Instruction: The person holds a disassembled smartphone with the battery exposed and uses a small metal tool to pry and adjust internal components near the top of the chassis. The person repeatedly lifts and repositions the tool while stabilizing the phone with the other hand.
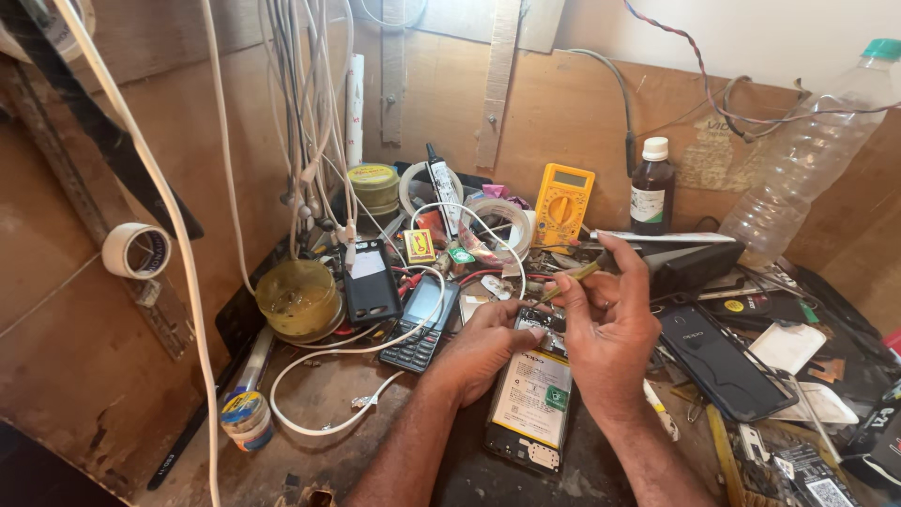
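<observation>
The left hand presses its fingers down on the top of an opened phone that lies right under both hands, its battery showing. The right hand pinches a thin yellowish tool just above the phone's top end. The tool could slip and scratch the small parts, I think, because the tip is so close. A white cable curls just left of the left hand and might snag a wrist. Another black phone lies right of the right hand.
</observation>
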### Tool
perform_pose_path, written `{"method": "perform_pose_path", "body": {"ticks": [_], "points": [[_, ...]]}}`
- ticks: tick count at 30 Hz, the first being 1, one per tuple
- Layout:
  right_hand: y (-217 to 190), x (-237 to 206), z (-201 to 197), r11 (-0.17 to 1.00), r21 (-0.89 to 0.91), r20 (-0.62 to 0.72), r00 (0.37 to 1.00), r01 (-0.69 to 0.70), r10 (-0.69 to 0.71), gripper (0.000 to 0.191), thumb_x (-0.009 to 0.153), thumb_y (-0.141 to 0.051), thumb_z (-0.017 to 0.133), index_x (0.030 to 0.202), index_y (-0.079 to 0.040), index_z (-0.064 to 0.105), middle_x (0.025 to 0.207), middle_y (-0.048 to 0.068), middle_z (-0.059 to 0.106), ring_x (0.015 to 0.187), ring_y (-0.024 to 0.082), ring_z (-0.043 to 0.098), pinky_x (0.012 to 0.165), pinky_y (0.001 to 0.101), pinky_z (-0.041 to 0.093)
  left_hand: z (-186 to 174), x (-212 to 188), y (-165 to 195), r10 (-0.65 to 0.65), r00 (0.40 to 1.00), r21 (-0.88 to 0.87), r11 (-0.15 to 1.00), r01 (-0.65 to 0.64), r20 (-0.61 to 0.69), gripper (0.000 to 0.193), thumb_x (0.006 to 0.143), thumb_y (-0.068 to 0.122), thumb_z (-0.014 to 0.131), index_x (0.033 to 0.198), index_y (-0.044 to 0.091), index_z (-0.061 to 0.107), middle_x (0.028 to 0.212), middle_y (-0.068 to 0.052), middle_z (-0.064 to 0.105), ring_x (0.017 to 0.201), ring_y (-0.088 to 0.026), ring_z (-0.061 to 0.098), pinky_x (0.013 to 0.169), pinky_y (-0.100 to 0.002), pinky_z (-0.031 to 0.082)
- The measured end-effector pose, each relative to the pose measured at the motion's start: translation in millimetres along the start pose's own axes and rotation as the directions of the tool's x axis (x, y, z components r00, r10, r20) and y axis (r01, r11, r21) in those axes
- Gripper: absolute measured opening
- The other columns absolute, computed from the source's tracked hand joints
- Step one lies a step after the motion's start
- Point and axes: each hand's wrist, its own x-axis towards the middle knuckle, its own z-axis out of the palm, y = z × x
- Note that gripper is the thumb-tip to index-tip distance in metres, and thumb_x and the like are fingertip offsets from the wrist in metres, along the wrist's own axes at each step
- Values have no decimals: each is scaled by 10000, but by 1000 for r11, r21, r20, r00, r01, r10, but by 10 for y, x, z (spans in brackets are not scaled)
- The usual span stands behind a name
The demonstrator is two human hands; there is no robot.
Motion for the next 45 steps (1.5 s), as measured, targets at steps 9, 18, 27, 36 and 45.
{"method": "perform_pose_path", "body": {"ticks": [9, 18, 27, 36, 45], "points": [[-30, -13, -1, 997, -67, 15, 999, 30, -29, 518, 1000, 27, 659, 1466, -22, 438, 924, 86, 751, 892, 113, 739, 769, 271, 631, 3, -11, 4, -11, 1000, 12, 1000, 11, -28, 401, 866, -41, 628, 1266, -19, 617, 1041, -131, 715, 886, -212, 722, 779, -351, 599], [-29, -3, 64, 993, -88, 9, 997, 83, -82, 522, 946, 46, 730, 1427, -25, 541, 921, 53, 671, 871, 65, 674, 752, 249, 590, -9, -22, -11, 5, 999, 48, 999, -3, -40, 382, 863, -26, 634, 1244, -20, 620, 1026, -127, 708, 885, -208, 709, 778, -348, 589], [-19, 71, 63, 993, 112, 100, 995, -27, 16, 389, 953, 52, 617, 1321, -34, 525, 1288, 7, 613, 986, 93, 707, 877, 264, 599, -8, -8, -23, 13, 996, 74, 997, -6, -90, 420, 863, -16, 657, 1276, -34, 581, 1052, -144, 698, 902, -208, 704, 780, -340, 585], [41, 39, 103, 998, -56, 68, 998, 21, -17, 617, 912, 83, 742, 1467, -69, 518, 818, -5, 617, 805, 40, 596, 766, 218, 527, -11, -31, -52, 28, 993, 131, 991, -13, -113, 397, 873, -12, 656, 1266, -27, 604, 1026, -138, 680, 895, -203, 693, 771, -336, 578], [26, 3, 92, 996, 76, 168, 985, -36, 23, 587, 1008, 91, 568, 1526, -91, 362, 935, 86, 716, 916, 136, 725, 840, 295, 597, -20, -24, -84, 55, 997, 61, 997, -51, -56, 365, 853, -32, 630, 1217, -54, 623, 1009, -123, 702, 903, -190, 698, 798, -324, 577]]}}
